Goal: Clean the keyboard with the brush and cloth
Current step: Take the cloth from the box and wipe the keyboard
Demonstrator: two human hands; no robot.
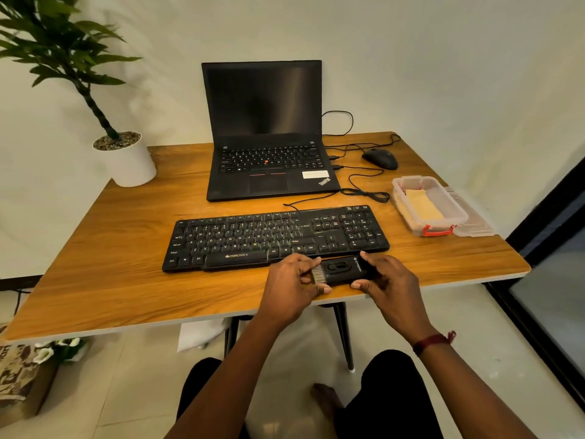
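A black keyboard lies across the middle of the wooden table. Just in front of its right half I hold a black brush level over the table's front edge. My right hand grips the brush's black body between thumb and fingers. My left hand pinches the grey bristle end. A yellow cloth lies inside a clear plastic box at the right of the table.
An open black laptop stands behind the keyboard, with cables and a black mouse to its right. The box's lid lies beside the box. A potted plant stands at the back left corner.
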